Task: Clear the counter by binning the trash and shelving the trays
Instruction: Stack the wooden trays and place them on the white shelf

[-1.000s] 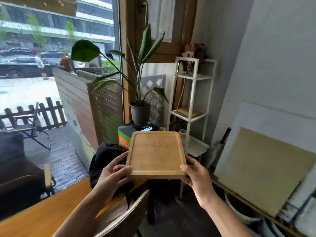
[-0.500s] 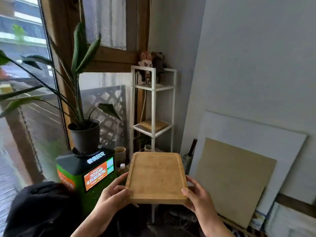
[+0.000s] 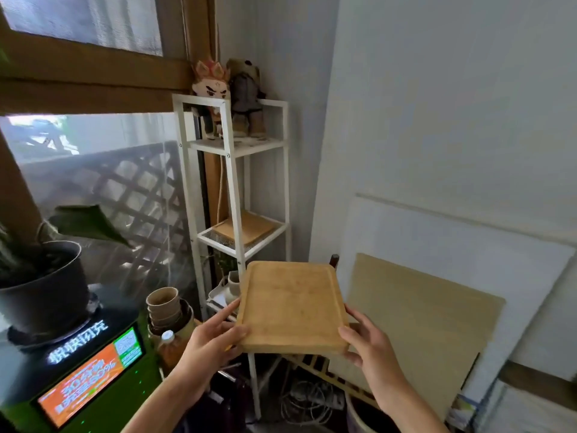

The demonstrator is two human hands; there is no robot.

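tray (image 3: 292, 306) carried nearer shelf (image 3: 232, 195) | window, plant slid left, seemingly

Left hand (image 3: 208, 344) and right hand (image 3: 370, 347) bare, forearms seemingly unsleeved

There is one camera, worn on the person's head. It looks forward and a bit down into a room corner. The wooden tray (image 3: 292, 306) is very near, low in the middle of the view, with the left hand (image 3: 209, 345) and right hand (image 3: 368, 348) at its sides. The white shelf (image 3: 232, 170) stands just behind it. The wide lens bends the edges.
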